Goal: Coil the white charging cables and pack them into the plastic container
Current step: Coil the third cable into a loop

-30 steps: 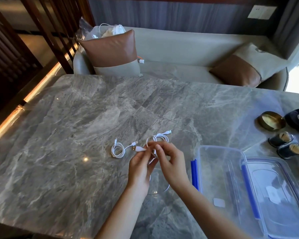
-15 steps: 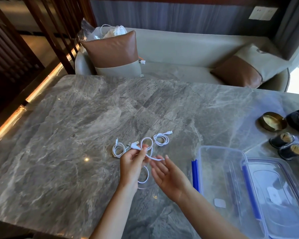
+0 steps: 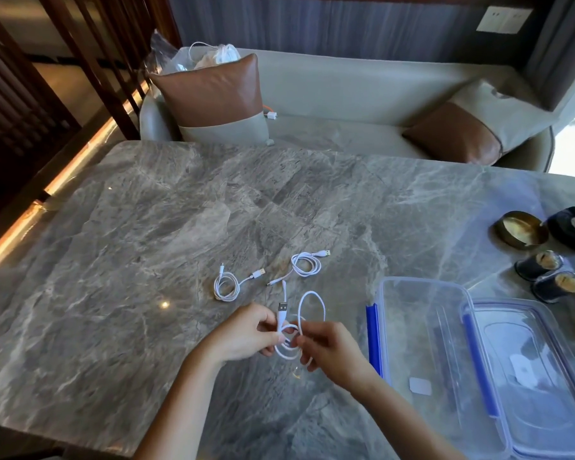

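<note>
Hands meet over the table [image 3: 130, 260]: left hand [image 3: 243, 333] pinches the held cable [image 3: 282, 316] below its USB plug, and right hand [image 3: 336, 351] pinches the gathered loops, probably to stop them springing apart. One coiled cable [image 3: 227, 287] and a second coil [image 3: 307, 264] lie just beyond. The plastic container [image 3: 422, 281] stands open beside the right hand, handy for packing.

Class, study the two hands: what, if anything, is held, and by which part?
One white charging cable is held: the left hand pinches it just below the USB plug, the right hand pinches its loops.
</note>
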